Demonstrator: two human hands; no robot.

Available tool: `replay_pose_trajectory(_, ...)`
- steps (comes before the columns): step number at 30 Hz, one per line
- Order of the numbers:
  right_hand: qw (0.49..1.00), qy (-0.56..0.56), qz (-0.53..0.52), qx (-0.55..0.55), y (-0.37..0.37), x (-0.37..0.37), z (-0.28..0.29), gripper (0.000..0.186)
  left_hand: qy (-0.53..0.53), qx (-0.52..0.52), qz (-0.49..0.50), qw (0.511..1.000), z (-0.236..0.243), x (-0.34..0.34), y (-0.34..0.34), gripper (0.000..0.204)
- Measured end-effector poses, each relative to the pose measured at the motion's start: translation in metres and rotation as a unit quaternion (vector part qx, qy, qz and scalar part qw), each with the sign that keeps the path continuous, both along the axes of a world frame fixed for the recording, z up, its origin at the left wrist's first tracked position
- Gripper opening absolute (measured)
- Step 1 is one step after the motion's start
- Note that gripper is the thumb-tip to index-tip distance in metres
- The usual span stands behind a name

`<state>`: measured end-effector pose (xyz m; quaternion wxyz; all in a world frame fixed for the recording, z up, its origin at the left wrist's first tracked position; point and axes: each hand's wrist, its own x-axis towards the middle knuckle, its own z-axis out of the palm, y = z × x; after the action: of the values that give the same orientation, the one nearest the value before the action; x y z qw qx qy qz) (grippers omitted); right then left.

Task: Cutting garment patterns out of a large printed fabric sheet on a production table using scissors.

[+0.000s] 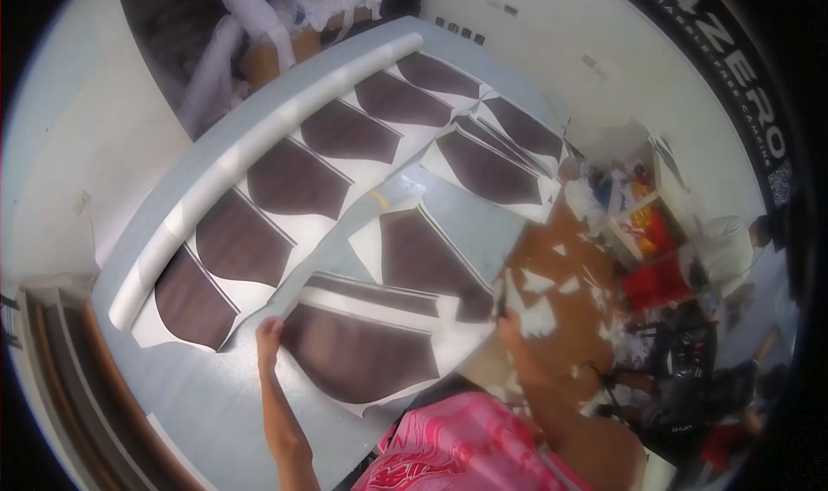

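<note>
My left hand (270, 336) pinches the left edge of a white paper sheet printed with dark brown curved panel shapes (354, 349), lying near the table's front. My right hand (509, 329) is closed at that sheet's right side, on a small dark thing that I cannot make out. Just beyond lies another cut sheet with a brown panel (423, 258). Rows of similar printed panels (241, 232) lie farther back along a long white paper roll (194, 210).
The pale blue-gray table (164, 387) fills the middle. Paper scraps (539, 292) litter the brown floor (569, 336) at right, near a cluttered heap (655, 284) and a person in white (724, 249). Paper rolls (228, 34) stand behind. Leaning boards (60, 361) line the left.
</note>
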<state>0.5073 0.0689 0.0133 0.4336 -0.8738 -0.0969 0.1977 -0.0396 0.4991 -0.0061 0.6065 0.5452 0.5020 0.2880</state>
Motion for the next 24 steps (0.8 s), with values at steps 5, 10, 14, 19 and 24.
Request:
replay_pose_trajectory(5,0.995,0.052,0.069,0.055,0.000,0.041,0.005,0.025,-0.099,-0.019,-0.053,0.994,0.004,0.105,0.011,0.024)
replay_pose_trajectory(10,0.981,0.167,0.079,0.062,0.009,0.089,0.008,0.032,-0.069,0.002,-0.029,0.997,-0.002,0.234,0.029,0.033)
replay_pose_trajectory(14,0.950,0.284,0.044,0.124,0.036,0.148,-0.012,0.036,0.097,0.136,0.022,0.986,0.000,0.295,0.048,0.054)
replay_pose_trajectory(19,0.974,0.171,0.144,-0.043,0.035,0.203,0.013,0.050,0.209,0.184,0.214,0.936,0.016,0.346,-0.106,0.064)
replay_pose_trajectory(24,0.951,0.160,0.251,-0.081,0.022,0.219,-0.005,0.039,0.301,-0.124,0.347,0.880,-0.012,0.366,-0.318,0.075)
